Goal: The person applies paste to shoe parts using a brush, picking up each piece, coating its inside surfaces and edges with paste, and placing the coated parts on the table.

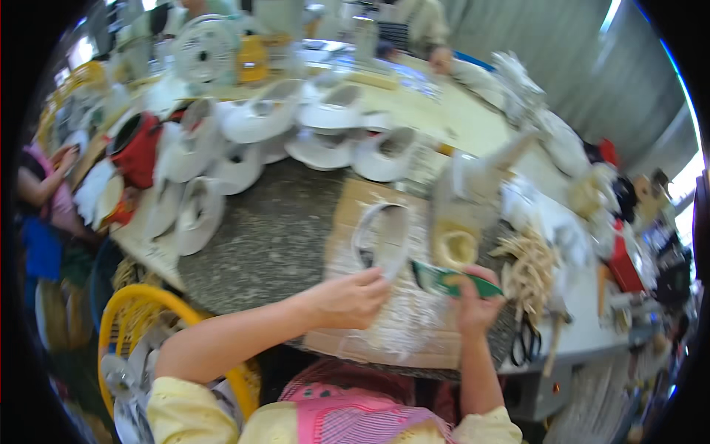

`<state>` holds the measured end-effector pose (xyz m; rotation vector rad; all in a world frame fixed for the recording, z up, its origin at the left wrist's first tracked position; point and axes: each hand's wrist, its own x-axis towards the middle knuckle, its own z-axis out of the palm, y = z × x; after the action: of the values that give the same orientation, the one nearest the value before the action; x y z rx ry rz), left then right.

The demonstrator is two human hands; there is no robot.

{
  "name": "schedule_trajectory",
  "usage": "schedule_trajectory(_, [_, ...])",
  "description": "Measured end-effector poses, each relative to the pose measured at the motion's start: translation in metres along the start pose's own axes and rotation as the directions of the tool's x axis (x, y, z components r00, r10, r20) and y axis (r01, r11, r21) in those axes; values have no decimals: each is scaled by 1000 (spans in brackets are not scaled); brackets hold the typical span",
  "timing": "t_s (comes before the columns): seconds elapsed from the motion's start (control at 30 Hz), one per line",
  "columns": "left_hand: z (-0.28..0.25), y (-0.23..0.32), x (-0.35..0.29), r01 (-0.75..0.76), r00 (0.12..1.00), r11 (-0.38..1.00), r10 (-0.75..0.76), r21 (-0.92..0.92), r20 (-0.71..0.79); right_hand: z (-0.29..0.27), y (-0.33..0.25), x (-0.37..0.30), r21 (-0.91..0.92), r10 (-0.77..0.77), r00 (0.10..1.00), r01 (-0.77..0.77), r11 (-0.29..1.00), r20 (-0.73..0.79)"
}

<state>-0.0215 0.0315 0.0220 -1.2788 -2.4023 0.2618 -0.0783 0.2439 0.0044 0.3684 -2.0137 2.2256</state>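
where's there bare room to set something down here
The dark slab is bare between the white shoes and the cardboard, just beyond the left forearm. Farther right is crowded: pale strips and scissors.

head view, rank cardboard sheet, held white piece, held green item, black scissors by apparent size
1. Cardboard sheet
2. Held white piece, held green item: too alike to rank; right hand partly covers the latter
3. Black scissors
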Motion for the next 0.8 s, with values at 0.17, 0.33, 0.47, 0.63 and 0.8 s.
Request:
schedule_trajectory(0.17, [11,8,28,-80,997,995,79,-65,-10,2,-5,15,-60,-111,986,119,991,126])
schedule_trajectory(0.33, [15,17,22,-69,997,992,67,-102,-22,36,13,32,-294,-140,976,184,938,164])
schedule_trajectory(0.47, [16,19,25,-81,997,992,81,-92,-5,49,26,40,-548,-340,923,382,744,181])
schedule_trajectory(0.63, [20,19,13,-19,999,990,23,-137,27,39,12,33,-544,87,931,129,829,354])
schedule_trajectory(0.8, [14,20,12,32,999,991,-29,-133,29,51,16,50,-509,-88,987,143,849,131])
